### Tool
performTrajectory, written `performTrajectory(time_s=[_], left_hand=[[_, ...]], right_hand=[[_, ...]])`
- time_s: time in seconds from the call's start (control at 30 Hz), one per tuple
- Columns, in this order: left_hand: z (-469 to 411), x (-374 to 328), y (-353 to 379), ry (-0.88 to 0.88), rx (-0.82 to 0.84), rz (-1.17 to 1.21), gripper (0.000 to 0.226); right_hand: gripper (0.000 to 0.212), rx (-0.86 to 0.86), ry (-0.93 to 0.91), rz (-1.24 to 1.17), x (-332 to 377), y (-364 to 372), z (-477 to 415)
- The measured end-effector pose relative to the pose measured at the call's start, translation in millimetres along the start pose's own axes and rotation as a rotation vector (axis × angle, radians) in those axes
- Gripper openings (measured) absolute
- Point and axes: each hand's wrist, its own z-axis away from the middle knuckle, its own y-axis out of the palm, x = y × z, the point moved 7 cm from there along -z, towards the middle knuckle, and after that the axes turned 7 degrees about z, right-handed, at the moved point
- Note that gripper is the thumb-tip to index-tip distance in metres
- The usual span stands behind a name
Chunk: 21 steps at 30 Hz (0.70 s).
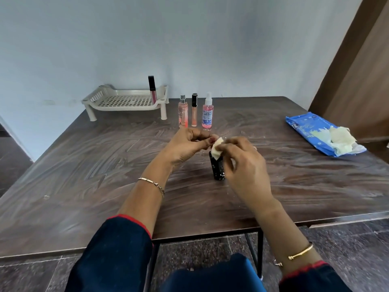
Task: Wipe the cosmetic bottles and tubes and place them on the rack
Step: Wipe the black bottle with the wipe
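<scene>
Two hands met near the desk's [105, 165] middle: my left hand [189, 144] pinched the top of the upright black tube [217, 168], apparently steadying it, while my right hand [244, 165] pinched the wipe [217, 148] against it.

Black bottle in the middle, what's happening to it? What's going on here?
A person is cleaning cosmetics. The left hand and right hand pinch a white wipe over the top of the black bottle, which stands on the table. One lip gloss tube already stands on the rack. Three more bottles wait beside it.
</scene>
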Motion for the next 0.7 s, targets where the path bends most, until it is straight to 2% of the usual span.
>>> performTrajectory(time_s=[0.13,0.27,0.47,0.53,0.7], left_hand=[[-1,7,-4,-0.011,-0.035,0.04,0.022],[-1,8,-5,-0.022,-0.055,0.03,0.022],[0,7,0,-0.032,-0.039,0.103,0.02],[-1,9,0,-0.035,-0.033,0.117,0.02],[-1,9,0,-0.024,-0.009,0.126,0.021]], right_hand=[[0.024,0.154,-0.122,0.089,9,15,5],[0.029,0.211,-0.128,0.121,6,15,21],[0.024,0.298,-0.101,0.091,2,8,48],[0.026,0.289,-0.068,0.061,2,0,45],[0.026,0.089,-0.014,0.056,-2,-18,4]])
